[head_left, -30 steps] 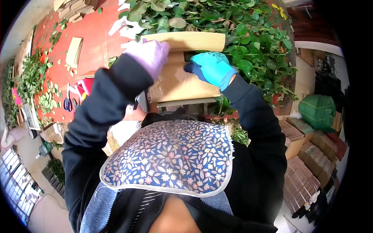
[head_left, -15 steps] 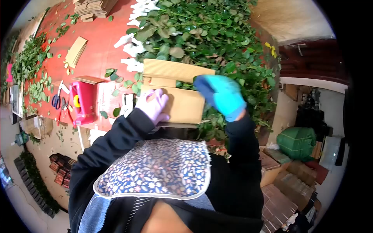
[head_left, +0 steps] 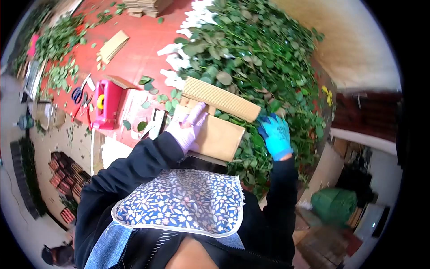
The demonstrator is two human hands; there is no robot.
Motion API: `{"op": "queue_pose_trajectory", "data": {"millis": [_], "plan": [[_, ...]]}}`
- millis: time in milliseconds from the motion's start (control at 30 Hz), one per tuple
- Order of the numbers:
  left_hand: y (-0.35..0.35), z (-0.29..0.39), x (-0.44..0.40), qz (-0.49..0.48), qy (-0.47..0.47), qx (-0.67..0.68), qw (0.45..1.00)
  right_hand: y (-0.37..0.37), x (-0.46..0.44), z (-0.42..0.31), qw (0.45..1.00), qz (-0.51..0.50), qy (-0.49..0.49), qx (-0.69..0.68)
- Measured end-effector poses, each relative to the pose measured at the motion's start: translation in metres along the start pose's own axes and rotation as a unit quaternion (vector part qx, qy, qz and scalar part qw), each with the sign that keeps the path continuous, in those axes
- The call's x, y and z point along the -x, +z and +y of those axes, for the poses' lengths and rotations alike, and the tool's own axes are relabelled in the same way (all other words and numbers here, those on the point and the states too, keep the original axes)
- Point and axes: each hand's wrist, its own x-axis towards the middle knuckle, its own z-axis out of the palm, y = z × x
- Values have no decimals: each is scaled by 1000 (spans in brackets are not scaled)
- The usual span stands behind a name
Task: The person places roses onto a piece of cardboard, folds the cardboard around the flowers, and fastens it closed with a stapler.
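My left hand (head_left: pixel 189 130), in a lilac glove, lies on a folded piece of brown cardboard (head_left: pixel 220 138) with its fingers stretched out over the surface. Just beyond, a strip of corrugated cardboard (head_left: pixel 222 99) slants down to the right. At that strip's right end is my right hand (head_left: pixel 274 134), in a light-blue glove with dark-blue fingers. Its fingers reach in among green leafy stems (head_left: pixel 255 145) and are partly hidden, so their grip does not show. Leaves show in the gap between the two cardboard pieces.
A large heap of leafy stems (head_left: pixel 264 58) covers the table's right side, with white wrapped ends (head_left: pixel 174 61) along its left. On the red tabletop (head_left: pixel 148 49) are a pink tape dispenser (head_left: pixel 109 105), scissors (head_left: pixel 79 93), red-handled cutters (head_left: pixel 83 112) and a cardboard stack (head_left: pixel 145 6).
My right hand has moved off the cardboard's right end and down into the leaves. My left hand's fingers have stretched out further across the cardboard. The view has turned, tilting the cardboard down to the right.
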Motion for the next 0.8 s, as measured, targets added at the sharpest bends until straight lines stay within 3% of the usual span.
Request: {"op": "queue_pose_trajectory", "data": {"millis": [400, 533, 633, 667, 733, 800], "plan": [[8, -1, 3, 7, -20, 15, 1000, -8, 4, -6, 998, -43, 22, 28], [11, -9, -4, 13, 1, 40, 999, -51, -3, -5, 995, -4, 63, -75], [24, -16, -13, 31, -4, 158, 987, -99, -48, -47, 988, 124, -33, -82], [23, -10, -12, 29, -7, 103, 994, -109, -62, -64, 982, 157, -73, -81], [18, 0, -13, 23, -11, -8, 1000, -101, -91, -75, 983, 94, -124, -102], [26, 1, -17, 9, -12, 11, 1000, -79, -125, -69, 976, -41, -85, -196]]}}
